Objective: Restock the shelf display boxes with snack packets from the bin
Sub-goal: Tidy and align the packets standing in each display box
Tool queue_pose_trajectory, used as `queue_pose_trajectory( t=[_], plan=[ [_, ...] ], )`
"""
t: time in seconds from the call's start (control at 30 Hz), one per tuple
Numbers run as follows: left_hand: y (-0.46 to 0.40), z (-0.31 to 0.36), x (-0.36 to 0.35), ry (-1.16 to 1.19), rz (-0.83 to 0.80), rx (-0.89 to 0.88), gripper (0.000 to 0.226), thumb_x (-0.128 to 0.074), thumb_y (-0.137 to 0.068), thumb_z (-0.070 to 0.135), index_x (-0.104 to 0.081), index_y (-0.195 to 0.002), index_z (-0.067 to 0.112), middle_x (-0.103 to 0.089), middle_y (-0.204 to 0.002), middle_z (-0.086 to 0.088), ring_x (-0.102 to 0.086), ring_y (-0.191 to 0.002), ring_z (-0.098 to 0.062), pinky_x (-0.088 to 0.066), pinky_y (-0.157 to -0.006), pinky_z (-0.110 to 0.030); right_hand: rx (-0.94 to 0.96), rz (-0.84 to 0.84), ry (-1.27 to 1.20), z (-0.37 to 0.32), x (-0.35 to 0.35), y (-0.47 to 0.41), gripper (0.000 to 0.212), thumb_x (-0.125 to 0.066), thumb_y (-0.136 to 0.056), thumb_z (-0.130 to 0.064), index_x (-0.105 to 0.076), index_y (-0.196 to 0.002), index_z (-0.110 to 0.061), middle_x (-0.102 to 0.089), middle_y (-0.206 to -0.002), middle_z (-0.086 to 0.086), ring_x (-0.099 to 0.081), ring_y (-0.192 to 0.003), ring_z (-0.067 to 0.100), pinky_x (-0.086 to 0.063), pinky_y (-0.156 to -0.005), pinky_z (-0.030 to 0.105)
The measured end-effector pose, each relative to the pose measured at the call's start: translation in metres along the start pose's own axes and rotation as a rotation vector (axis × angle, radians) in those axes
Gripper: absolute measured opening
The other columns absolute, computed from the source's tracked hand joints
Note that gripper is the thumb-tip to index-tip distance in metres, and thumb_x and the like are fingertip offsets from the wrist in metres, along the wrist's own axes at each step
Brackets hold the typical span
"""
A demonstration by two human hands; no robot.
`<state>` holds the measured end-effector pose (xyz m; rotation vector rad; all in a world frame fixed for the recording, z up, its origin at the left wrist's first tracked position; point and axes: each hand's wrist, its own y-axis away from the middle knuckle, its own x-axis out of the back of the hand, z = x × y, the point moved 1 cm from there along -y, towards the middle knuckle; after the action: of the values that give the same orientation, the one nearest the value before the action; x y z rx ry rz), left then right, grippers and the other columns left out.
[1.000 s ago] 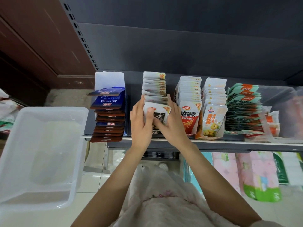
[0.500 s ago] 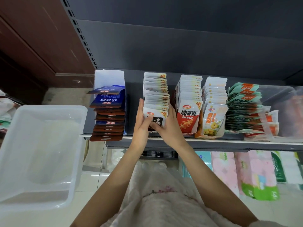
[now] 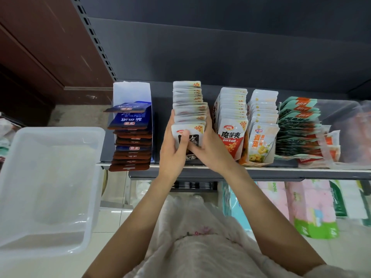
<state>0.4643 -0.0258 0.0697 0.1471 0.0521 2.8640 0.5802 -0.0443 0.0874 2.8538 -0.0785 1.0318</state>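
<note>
A row of white snack packets with black labels (image 3: pixel 188 105) stands on the dark shelf (image 3: pixel 261 171), second column from the left. My left hand (image 3: pixel 173 149) presses the row's left side and front, thumb across the front packet. My right hand (image 3: pixel 208 149) clasps the right side of the same packets. The clear plastic bin (image 3: pixel 50 189) sits at the left, below shelf height, and looks empty.
A white display box (image 3: pixel 130 91) with blue and brown packets stands at the shelf's left end. Red-label packets (image 3: pixel 231 129), yellow-label packets (image 3: pixel 261 137) and teal packets (image 3: pixel 297 125) fill the right. Tissue packs (image 3: pixel 309 207) sit on the lower shelf.
Both hands stay on the front of the black-label row; they have squeezed it together slightly, and the left thumb now lies across the front packet.
</note>
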Motion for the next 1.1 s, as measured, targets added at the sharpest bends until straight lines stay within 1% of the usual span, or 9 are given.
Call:
queue_pose_trajectory(
  t=[0.17,0.27,0.37,0.47,0.6,0.7,0.77,0.97,1.1],
  plan=[
    [0.003,0.004,-0.010,-0.163,0.123,0.051,0.062,-0.049,-0.096,0.036,-0.020,-0.149,0.019,-0.024,-0.145,-0.002,-0.038,-0.115,0.005,-0.030,-0.082,0.008,-0.042,-0.013,0.132,-0.001,0.008,0.003,0.086,-0.061,-0.088,-0.040,-0.008,-0.151,-0.015,-0.055,-0.133,-0.003,-0.063,-0.104,0.012,-0.049,-0.085,0.019],
    [0.008,0.012,-0.010,-0.156,0.186,0.014,0.079,-0.059,-0.090,0.030,-0.011,-0.151,0.015,-0.008,-0.154,-0.005,-0.015,-0.125,0.021,-0.021,-0.089,0.009,-0.068,-0.043,0.078,0.001,0.007,0.010,0.093,-0.065,-0.086,-0.038,-0.004,-0.152,-0.016,-0.032,-0.153,-0.001,-0.045,-0.129,0.012,-0.041,-0.106,0.031],
    [0.001,0.018,-0.007,-0.164,0.079,-0.133,0.081,-0.056,-0.089,0.029,-0.007,-0.152,0.015,-0.001,-0.160,-0.005,-0.001,-0.137,0.016,-0.017,-0.105,-0.001,-0.064,0.045,-0.034,-0.002,0.008,0.016,0.107,-0.070,-0.084,-0.027,0.014,-0.149,-0.022,-0.013,-0.159,-0.004,-0.019,-0.142,0.006,-0.024,-0.113,0.024],
    [-0.007,0.017,-0.007,0.002,-0.072,-0.059,0.078,-0.056,-0.087,0.037,-0.008,-0.148,0.034,-0.017,-0.158,0.001,-0.021,-0.144,-0.008,-0.030,-0.116,-0.037,-0.011,0.044,0.125,-0.009,0.012,0.019,0.102,-0.065,-0.088,-0.025,0.018,-0.148,-0.024,0.009,-0.160,-0.003,0.000,-0.135,-0.006,-0.014,-0.107,0.015],
    [-0.010,0.013,-0.001,-0.011,-0.109,-0.004,0.082,-0.062,-0.082,0.049,-0.016,-0.148,0.032,-0.035,-0.149,0.006,-0.038,-0.135,-0.007,-0.036,-0.111,-0.034,-0.054,-0.112,0.133,-0.011,0.031,0.010,0.097,-0.062,-0.090,-0.021,0.014,-0.149,-0.025,0.018,-0.158,-0.002,0.010,-0.143,0.006,-0.008,-0.113,0.023],
    [-0.011,0.009,0.005,-0.142,-0.126,-0.015,0.081,-0.057,-0.086,0.051,-0.008,-0.149,0.037,-0.022,-0.156,0.010,-0.023,-0.142,-0.003,-0.027,-0.117,-0.033,-0.034,0.042,-0.146,-0.016,0.058,-0.005,0.072,-0.053,-0.092,-0.008,-0.015,-0.151,-0.027,-0.005,-0.159,-0.003,-0.005,-0.146,0.009,-0.014,-0.119,0.033],
    [-0.011,0.007,0.008,-0.195,-0.130,-0.012,0.085,-0.057,-0.087,0.052,-0.005,-0.151,0.032,-0.016,-0.158,0.009,-0.018,-0.144,-0.004,-0.025,-0.118,-0.037,0.058,0.156,0.001,-0.016,0.072,-0.022,0.059,-0.053,-0.094,-0.013,-0.030,-0.147,-0.024,-0.020,-0.156,-0.002,-0.019,-0.143,0.010,-0.021,-0.115,0.027],
    [-0.011,0.017,0.010,-0.226,-0.137,-0.032,0.079,-0.061,-0.090,0.035,-0.006,-0.147,0.034,-0.022,-0.156,0.007,-0.024,-0.139,0.001,-0.025,-0.108,-0.010,0.191,-0.226,0.433,-0.020,0.086,-0.083,0.069,-0.060,-0.088,-0.046,-0.028,-0.146,-0.028,-0.039,-0.144,-0.003,-0.046,-0.124,0.016,-0.041,-0.101,0.036],
    [-0.005,0.018,0.006,-0.307,-0.078,-0.066,0.078,-0.062,-0.091,0.029,-0.009,-0.148,0.036,-0.012,-0.158,0.008,-0.015,-0.134,0.015,-0.020,-0.098,0.002,0.276,-0.378,0.573,-0.028,0.094,-0.112,0.051,-0.056,-0.090,-0.047,-0.048,-0.133,-0.022,-0.051,-0.124,-0.002,-0.051,-0.104,0.011,-0.042,-0.084,0.031]
  ],
)
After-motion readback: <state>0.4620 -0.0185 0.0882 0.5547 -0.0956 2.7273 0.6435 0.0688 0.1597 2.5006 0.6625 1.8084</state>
